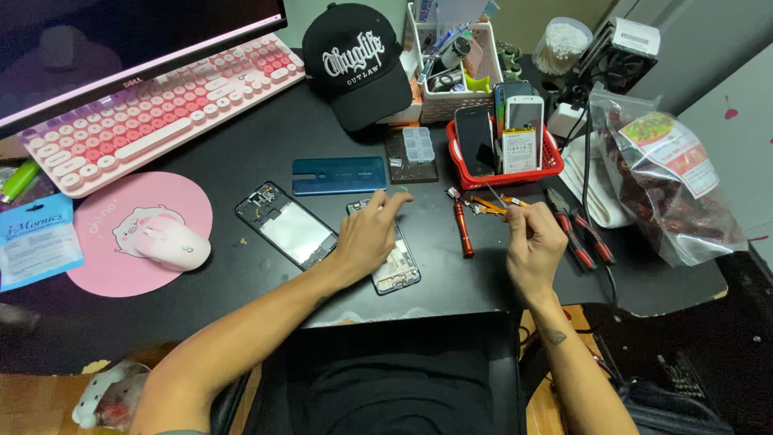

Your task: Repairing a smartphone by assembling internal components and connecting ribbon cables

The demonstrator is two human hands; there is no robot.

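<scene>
My left hand [369, 234] lies on an opened phone body [400, 270] on the black desk [241, 153], fingers stretched toward its top end. To its left lies a second opened phone frame [287, 224], and a teal back cover [338, 176] sits behind both. My right hand [531, 240] hovers to the right with fingers pinched on thin tweezers [497, 196]. A red screwdriver [461, 227] and orange tools [489, 205] lie between the hands.
A red basket [550, 165] holding phones stands behind my right hand, with red-handled pliers [584, 234] and a plastic bag [672, 189] to the right. A black cap [358, 60], white organiser [455, 101], pink keyboard [153, 109], mouse [173, 246] and monitor [121, 48] fill the back and left.
</scene>
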